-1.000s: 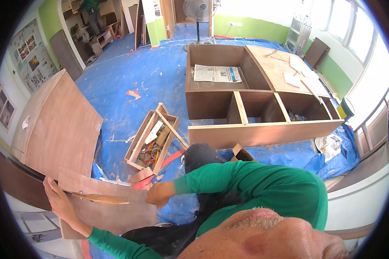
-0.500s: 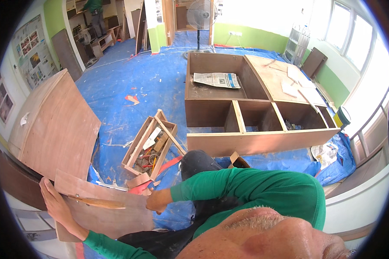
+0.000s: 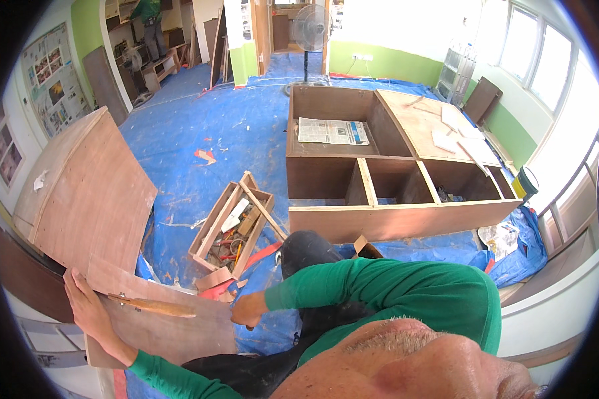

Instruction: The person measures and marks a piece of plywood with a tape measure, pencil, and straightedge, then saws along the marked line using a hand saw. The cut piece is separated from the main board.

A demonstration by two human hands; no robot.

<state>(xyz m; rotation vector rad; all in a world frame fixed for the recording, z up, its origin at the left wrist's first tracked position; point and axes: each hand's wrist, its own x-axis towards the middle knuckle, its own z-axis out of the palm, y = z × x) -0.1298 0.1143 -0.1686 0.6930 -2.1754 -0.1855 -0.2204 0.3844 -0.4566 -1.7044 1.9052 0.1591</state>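
1. The thin plywood panel (image 3: 180,332) is at the person's left side, near the legs. I take it as the landmark; what supports it from below is hidden.
2. The left hand (image 3: 90,312) is laid at the panel's left edge, its fingers stretched out and pinching nothing that I can see. I judge this a good way to steady it: even pressure from the whole palm should stop thin wood from turning.
3. The right hand (image 3: 247,310) is at the panel's right edge, with fingers curled. I cannot tell whether they pinch something, or touch the edge. A light, controlled grip would be safer here.
4. On the panel's upper part lies a slim orange-brown wooden piece (image 3: 158,306). Neither hand seems to hold it. It could slide, so the panel is better not tilted suddenly.
5. Beyond the panel's upper-right corner is an open toolbox (image 3: 251,246); beyond its upper-left corner, a large plywood box (image 3: 93,193). Any turning should respect both, so that corners do not knock.
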